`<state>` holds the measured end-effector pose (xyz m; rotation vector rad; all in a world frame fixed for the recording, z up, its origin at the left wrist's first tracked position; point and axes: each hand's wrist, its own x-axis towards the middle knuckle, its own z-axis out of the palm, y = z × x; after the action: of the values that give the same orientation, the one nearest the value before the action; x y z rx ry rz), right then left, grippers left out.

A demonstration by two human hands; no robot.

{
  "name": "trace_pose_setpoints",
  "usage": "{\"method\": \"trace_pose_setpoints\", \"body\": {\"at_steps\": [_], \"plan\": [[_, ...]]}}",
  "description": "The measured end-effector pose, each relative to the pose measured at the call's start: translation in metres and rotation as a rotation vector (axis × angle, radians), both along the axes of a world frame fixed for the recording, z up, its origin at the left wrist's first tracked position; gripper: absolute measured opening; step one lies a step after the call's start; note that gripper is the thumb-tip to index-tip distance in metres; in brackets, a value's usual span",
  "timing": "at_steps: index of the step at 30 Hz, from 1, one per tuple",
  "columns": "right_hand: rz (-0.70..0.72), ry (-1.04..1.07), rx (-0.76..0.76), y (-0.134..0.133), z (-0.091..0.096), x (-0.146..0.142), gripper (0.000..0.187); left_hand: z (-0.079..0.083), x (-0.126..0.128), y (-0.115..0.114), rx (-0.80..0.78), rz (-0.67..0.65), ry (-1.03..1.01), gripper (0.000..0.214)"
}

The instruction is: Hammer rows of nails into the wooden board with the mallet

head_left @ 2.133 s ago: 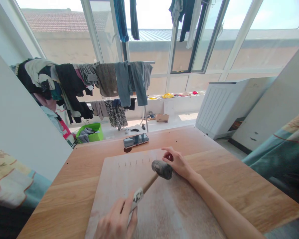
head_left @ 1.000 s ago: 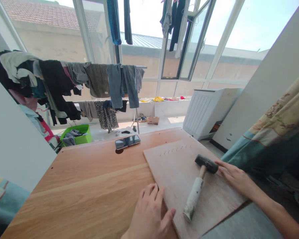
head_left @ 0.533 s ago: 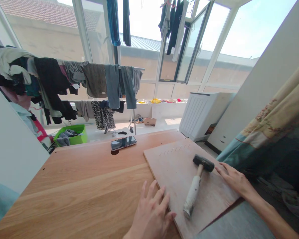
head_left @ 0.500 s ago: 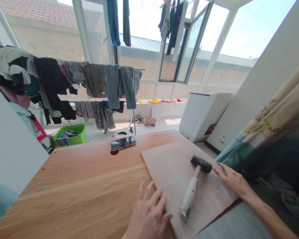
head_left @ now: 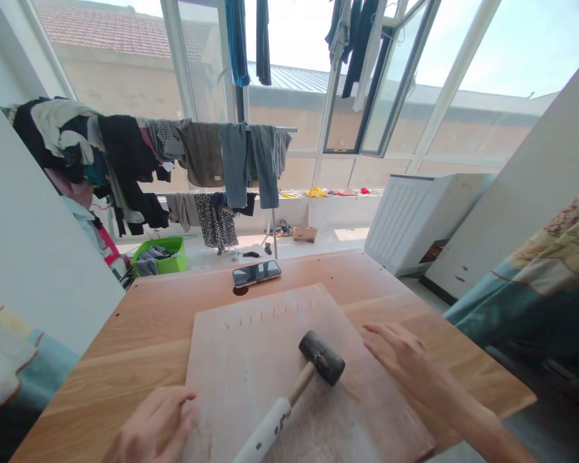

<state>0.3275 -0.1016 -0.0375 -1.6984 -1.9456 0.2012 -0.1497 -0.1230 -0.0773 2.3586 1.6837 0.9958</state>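
Observation:
A pale plywood board (head_left: 251, 360) lies flat on the wooden table (head_left: 145, 328), with a row of several small nails standing near its far edge. A hammer (head_left: 294, 392) with a black head and a pale handle rests on the board, untouched. My left hand (head_left: 149, 431) lies on the board's left edge near the front, fingers loosely bent and holding nothing. My right hand (head_left: 405, 363) rests flat on the board's right side, fingers stretched out, a little right of the hammer head.
A phone (head_left: 257, 272) lies on the table beyond the board. Past the table stand a clothes rack (head_left: 197, 154) full of garments, a green basket (head_left: 161, 255) and a white cabinet (head_left: 415, 218). Patterned fabric (head_left: 545, 270) hangs at the right.
The board, with the hammer lying on it, has slid back from the table's right edge to the middle. Both hands stayed flat at its sides. Two seconds ago my left hand held the hammer.

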Motion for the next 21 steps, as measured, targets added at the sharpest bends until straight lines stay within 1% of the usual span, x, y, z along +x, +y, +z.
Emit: {"method": "trace_pose_setpoints", "body": {"at_steps": [2,3,5,6,8,9,11,15,19,21], "plan": [[0.075,0.026,-0.004,0.038,0.010,-0.023,0.026,0.017,0.012,0.024,-0.114,0.071,-0.091,0.028],[0.114,0.033,-0.007,0.058,0.011,-0.035,0.025,0.025,0.021,0.039,-0.176,0.092,-0.122,0.032],[0.184,0.036,-0.012,0.095,0.009,-0.058,0.024,0.037,0.038,0.070,-0.249,0.059,-0.183,0.039],[0.213,0.029,-0.019,0.110,0.005,-0.068,0.023,0.040,0.044,0.083,-0.282,0.021,-0.210,0.042],[0.253,-0.003,-0.034,0.130,-0.002,-0.083,0.016,0.041,0.053,0.104,-0.316,-0.062,-0.263,0.041],[0.264,-0.019,-0.037,0.135,-0.004,-0.088,0.015,0.039,0.055,0.111,-0.328,-0.092,-0.290,0.039],[0.272,-0.041,-0.029,0.138,-0.007,-0.092,0.017,0.036,0.055,0.116,-0.335,-0.107,-0.355,0.036],[0.281,-0.060,-0.004,0.131,-0.002,-0.093,0.017,0.033,0.055,0.115,-0.305,-0.073,-0.446,0.037],[0.372,-0.111,-0.057,0.130,0.006,-0.100,0.018,0.034,0.068,0.119,-0.411,-0.146,-0.371,0.035],[0.415,-0.137,-0.093,0.131,0.010,-0.104,0.019,0.035,0.076,0.122,-0.426,-0.169,-0.310,0.034]]}}
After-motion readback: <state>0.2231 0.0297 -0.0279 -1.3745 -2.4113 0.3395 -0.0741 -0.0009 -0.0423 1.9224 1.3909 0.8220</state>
